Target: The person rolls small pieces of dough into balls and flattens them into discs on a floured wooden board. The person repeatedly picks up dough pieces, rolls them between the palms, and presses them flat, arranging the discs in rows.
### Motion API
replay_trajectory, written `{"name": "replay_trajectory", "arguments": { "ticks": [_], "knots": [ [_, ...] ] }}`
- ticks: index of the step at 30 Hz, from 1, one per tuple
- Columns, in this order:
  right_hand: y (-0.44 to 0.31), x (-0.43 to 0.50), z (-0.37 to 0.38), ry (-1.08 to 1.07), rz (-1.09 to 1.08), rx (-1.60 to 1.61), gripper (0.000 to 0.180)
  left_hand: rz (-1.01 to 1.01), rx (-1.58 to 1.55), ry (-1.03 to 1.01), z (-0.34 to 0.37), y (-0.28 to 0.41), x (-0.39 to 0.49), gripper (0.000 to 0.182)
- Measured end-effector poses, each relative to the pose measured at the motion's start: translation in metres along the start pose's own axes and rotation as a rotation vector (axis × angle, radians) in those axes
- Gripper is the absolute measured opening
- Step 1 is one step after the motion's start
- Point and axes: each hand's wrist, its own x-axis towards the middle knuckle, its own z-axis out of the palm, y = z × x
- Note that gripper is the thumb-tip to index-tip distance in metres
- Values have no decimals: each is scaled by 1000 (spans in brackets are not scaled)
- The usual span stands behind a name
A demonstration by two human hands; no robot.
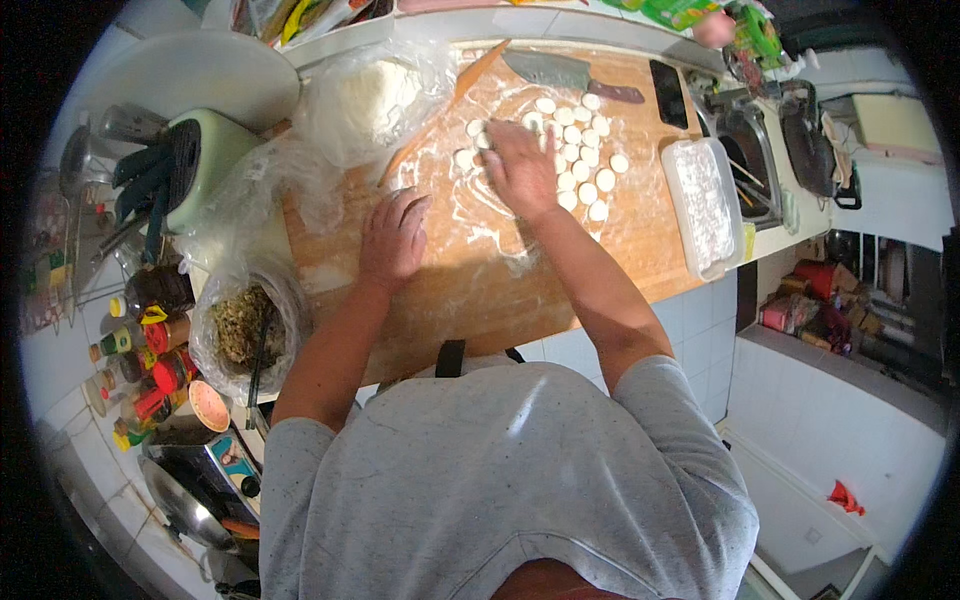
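My right hand (519, 166) lies palm down on a floured wooden board (465, 300), fingers spread among several small round dough pieces (589, 156). A few of these pieces are partly hidden by its fingers. My left hand (393, 238) rests on the board's left part with slightly bent fingers and nothing in it. Between the hands is scattered flour. Beyond my left hand, a tapered wooden rolling pin (471, 81) lies slanted. A cleaver (551, 70) with a dark handle lies behind the dough pieces.
A clear plastic bag holding dough (382, 94) sits back left. At left stand a knife block (214, 161), a bag-lined bowl of chopped filling (244, 322) with chopsticks (259, 352), and bottles (169, 292). A floury plastic container (705, 214) and a phone (668, 94) are at right.
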Motion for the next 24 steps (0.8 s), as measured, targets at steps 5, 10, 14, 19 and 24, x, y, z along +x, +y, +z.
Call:
{"name": "replay_trajectory", "arguments": {
  "ticks": [5,10,14,19,24],
  "knots": [
    [-16,-32,8,-22,-82,-16,35,-7,-19,2,-1,2,1,49],
    [-21,-86,-34,64,-151,207,27,20,-40,45,2,1,3,51],
    [-20,-51,-17,127,173,240,30,10,-13,9,0,1,3,52],
    [-21,-27,22,-95,126,-94,55,12,-6,1,-3,4,3,54],
    [-20,-26,19,-199,140,-162,62,13,37,-36,-3,2,4,52]
  ]
}}
